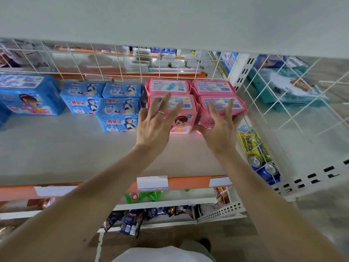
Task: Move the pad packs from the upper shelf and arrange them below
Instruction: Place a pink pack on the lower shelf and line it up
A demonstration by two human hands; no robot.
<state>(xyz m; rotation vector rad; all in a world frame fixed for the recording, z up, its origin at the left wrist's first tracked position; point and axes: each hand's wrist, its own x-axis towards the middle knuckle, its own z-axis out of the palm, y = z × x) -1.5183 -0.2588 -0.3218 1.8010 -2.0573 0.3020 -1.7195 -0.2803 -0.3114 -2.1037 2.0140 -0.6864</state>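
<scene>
Four pink pad packs in a two-by-two block, centre-right of frame, on the white shelf (75, 148) under the upper board: front-left pack (181, 121), front-right pack (220, 104), two rear packs (168, 86) behind, touching. Each pack's long axis runs left to right, parallel to the orange price rail (181, 181). The barcode panel faces up and the cartoon face points toward the bottom of the frame. Left hand (154, 125) is released, fingers spread straight over the front-left pack; contact cannot be told. Right hand (221, 129) is released, fingers splayed on the front-right pack, thumb low at its front. The likely step is squaring the front row: press both fronts evenly and keep them flush, clear of the wire divider (273, 103). Blue pad packs (119, 114) stand left.
</scene>
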